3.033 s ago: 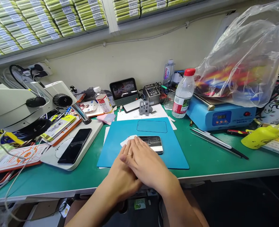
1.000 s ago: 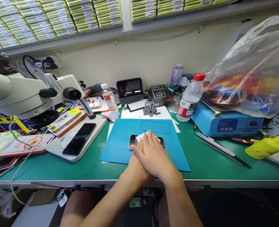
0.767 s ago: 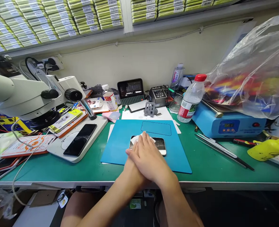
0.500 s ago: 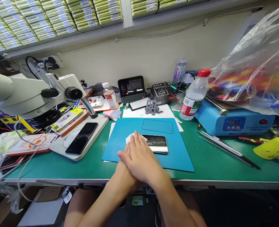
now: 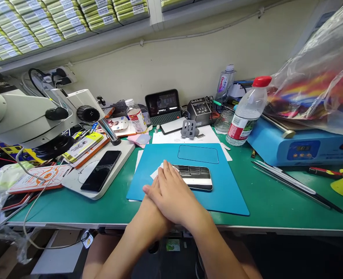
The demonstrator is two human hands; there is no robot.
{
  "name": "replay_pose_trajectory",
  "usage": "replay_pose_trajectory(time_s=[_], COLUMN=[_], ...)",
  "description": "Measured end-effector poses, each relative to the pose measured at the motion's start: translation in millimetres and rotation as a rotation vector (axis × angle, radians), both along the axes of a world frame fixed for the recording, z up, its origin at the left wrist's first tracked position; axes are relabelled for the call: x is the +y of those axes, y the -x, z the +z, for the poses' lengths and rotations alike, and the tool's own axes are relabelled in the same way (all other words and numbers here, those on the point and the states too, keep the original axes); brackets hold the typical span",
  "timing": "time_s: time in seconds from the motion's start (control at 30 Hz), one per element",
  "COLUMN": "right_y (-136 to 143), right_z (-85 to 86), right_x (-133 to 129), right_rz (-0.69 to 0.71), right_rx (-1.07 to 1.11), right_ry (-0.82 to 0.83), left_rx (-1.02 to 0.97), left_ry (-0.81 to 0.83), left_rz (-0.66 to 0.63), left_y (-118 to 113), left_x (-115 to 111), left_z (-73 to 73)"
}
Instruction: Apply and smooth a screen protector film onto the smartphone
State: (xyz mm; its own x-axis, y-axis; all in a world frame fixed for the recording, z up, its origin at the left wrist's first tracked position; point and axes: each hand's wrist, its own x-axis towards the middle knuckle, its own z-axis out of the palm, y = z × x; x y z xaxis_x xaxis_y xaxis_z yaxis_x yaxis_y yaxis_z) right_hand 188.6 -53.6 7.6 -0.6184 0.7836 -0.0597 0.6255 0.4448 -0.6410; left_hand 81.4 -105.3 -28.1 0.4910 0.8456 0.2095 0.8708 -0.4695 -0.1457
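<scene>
My right hand lies flat on top of my left hand, its fingers stretched forward and its thumb out to the left. The fingers of my left hand are mostly hidden beneath it. A piece of white tissue or cloth sticks out from under the hands. Right beside them, a phone with a shiny dark and pale surface rests on the blue mat, its left part covered by the hands and the white piece.
On the left, a microscope stands over a base with a black phone. Behind the mat are a phone stand and a small screen. To the right are a red-capped bottle, tweezers and a blue machine.
The view has shifted slightly, so the bottle and blue machine appear further right. The white piece shows a little more on the left. My hands remain stacked.
</scene>
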Motion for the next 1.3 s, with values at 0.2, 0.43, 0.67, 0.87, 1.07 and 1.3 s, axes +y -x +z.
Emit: replay_pose_trajectory(time_s=[0.2, 0.43, 0.67, 0.87, 1.07, 1.3], right_y=[-6, -46, -80, -78, -68, -35], right_z=[-0.2, -2.1, -2.7, -3.2, -4.3, -2.2], right_x=[6, 16, 26, 24, 23, 20], right_rz=[-0.054, -0.200, -0.304, -0.314, -0.325, -0.191], right_rx=[0.020, 0.000, 0.025, 0.001, -0.070, -0.065], right_ry=[0.003, 0.012, -0.003, -0.057, -0.038, -0.012], left_rx=[-0.069, -0.060, -0.054, -0.045, -0.075, -0.077], left_ry=[0.016, 0.095, 0.159, 0.117, 0.167, 0.090], left_rz=[0.030, -0.072, -0.090, -0.092, -0.124, -0.028], left_y=[-7, -54, -91, -90, -81, -41], left_x=[15, 33, 49, 51, 51, 40], left_z=[8.4, 28.1, 31.3, 17.4, 17.5, 16.2])
